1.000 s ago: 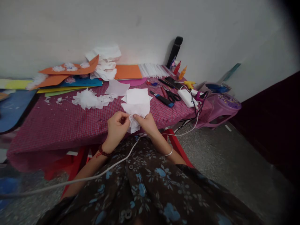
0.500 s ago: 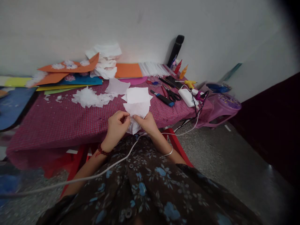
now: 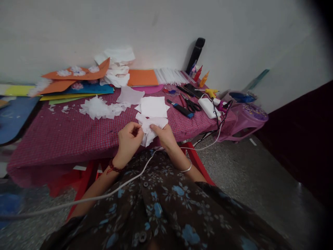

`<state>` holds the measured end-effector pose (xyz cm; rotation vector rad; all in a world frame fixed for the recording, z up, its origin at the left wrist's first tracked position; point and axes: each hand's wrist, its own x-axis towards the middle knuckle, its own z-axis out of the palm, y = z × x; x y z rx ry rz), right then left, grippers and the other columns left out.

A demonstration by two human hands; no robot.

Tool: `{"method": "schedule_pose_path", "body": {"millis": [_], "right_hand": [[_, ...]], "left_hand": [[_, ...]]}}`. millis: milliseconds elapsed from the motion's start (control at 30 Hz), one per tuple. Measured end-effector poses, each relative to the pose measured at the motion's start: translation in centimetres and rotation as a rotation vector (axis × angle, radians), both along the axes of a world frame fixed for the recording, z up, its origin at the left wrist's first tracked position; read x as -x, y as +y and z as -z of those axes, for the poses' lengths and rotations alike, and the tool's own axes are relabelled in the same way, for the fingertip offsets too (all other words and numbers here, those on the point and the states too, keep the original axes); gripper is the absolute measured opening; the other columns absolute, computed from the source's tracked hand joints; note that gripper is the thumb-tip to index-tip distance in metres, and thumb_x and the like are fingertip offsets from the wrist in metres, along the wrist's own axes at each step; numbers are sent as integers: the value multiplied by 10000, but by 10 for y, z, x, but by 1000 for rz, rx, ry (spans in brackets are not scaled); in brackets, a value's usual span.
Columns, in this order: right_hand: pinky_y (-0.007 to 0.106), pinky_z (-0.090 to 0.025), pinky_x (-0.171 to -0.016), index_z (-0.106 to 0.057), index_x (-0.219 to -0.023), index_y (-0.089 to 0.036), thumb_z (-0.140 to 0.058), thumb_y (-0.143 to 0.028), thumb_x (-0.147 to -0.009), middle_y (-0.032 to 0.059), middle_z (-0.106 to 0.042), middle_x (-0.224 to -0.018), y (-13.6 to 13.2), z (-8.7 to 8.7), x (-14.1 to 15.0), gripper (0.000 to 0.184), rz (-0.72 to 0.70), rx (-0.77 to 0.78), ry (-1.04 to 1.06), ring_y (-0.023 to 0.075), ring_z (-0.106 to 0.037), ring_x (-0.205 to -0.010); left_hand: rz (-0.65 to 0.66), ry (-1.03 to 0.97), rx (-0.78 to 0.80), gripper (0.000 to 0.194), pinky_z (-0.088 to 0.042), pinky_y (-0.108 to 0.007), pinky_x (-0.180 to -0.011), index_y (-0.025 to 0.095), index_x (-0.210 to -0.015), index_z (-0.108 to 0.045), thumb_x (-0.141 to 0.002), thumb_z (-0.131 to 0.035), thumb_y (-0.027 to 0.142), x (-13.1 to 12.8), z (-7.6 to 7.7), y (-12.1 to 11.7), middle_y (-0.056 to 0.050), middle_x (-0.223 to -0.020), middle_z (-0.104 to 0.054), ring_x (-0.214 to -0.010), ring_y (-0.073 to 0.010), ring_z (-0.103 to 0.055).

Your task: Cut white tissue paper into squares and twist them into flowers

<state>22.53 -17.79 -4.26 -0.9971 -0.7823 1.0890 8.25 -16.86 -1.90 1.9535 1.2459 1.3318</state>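
Between my hands, above the table's front edge, is a crumpled piece of white tissue paper [image 3: 148,136]. My left hand [image 3: 130,137] pinches its left side with thumb and forefinger. On its right side my right hand [image 3: 164,134] grips it, thumb pressed on top. Just beyond lies a stack of flat white paper squares [image 3: 152,106], some corners turned out. A heap of torn or crumpled white tissue pieces [image 3: 97,108] sits to the left, and another pale sheet [image 3: 130,95] lies behind it.
Right of the stack are a blue-black cutter [image 3: 181,109], black-handled scissors [image 3: 194,106], a white power strip [image 3: 208,108] and a yellow glue gun [image 3: 211,93]. Orange sheets with white paper flowers [image 3: 78,72] lie back left. A white cable [image 3: 125,182] crosses my lap.
The tissue between my hands has become more gathered, its top edge folding down. My left hand has shifted slightly left and up; my right thumb has moved a little up and right.
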Motion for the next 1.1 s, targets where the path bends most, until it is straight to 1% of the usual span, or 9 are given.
{"method": "schedule_pose_path", "body": {"millis": [67,200,333,467,667,733,833,933,1100], "right_hand": [[319,-563,-760,-682,-881,-200,-770,-352,-650,26,-753,-865,-1,-2,0,290,-22,-22,-17,180,-680,-764],[358,-557,-892,-654,-984,-226,-794,-379,-628,37,-756,-935,-1,-5,2,412,-42,-98,-48,211,-689,-914],[385,-542,-940,-631,-1049,-216,-757,-371,-657,49,-747,-980,1,0,4,440,33,-46,-79,215,-693,-945],[415,-500,-1022,-617,-1104,-200,-733,-389,-702,84,-726,-1095,2,4,6,459,94,-50,-85,220,-679,-1052],[390,-519,-988,-620,-1159,-181,-739,-362,-701,83,-741,-1070,-3,-2,6,507,81,-70,-183,220,-679,-1021],[380,-526,-974,-627,-1159,-183,-750,-359,-696,77,-746,-1051,-5,-4,5,511,67,-79,-224,215,-681,-996],[369,-532,-955,-635,-1141,-193,-755,-357,-702,68,-747,-1033,-5,-3,5,483,67,-85,-218,204,-682,-953],[359,-549,-914,-640,-1115,-191,-742,-358,-713,62,-745,-1024,-3,0,6,446,93,-80,-138,196,-683,-907],[360,-549,-942,-653,-1065,-184,-755,-393,-688,71,-746,-1055,-2,-1,8,442,113,-50,-41,207,-687,-976]], "left_hand": [[-5,-4,-4,52,-419,-215,-554,180,-750,-598,-789,-567,165,-1,0,-1,28,-650,-606,-552,-102,-534],[32,99,-165,45,-450,-228,-629,179,-771,-597,-803,-571,162,-1,2,-4,5,-732,-624,-641,-115,-574],[50,128,-209,59,-452,-233,-646,179,-767,-589,-807,-556,151,-2,2,-5,1,-740,-614,-665,-120,-581],[73,15,-39,27,-449,-228,-617,183,-775,-586,-799,-578,192,-1,1,-2,18,-708,-601,-625,-112,-560],[254,-195,431,352,-443,-234,-471,181,-734,-568,-807,-620,522,-1,5,8,18,-624,-548,-539,-128,-522],[305,-281,545,408,-450,-240,-436,171,-742,-595,-786,-624,576,-2,7,8,8,-619,-561,-519,-132,-521],[315,-369,559,357,-448,-229,-431,159,-775,-632,-757,-677,512,-5,8,7,3,-632,-589,-518,-124,-517],[305,-366,467,259,-450,-220,-452,163,-800,-647,-799,-655,421,-5,8,4,6,-650,-590,-532,-116,-512],[223,-300,366,245,-416,-211,-448,183,-684,-565,-841,-604,367,-3,6,3,24,-585,-513,-505,-107,-478]]}}
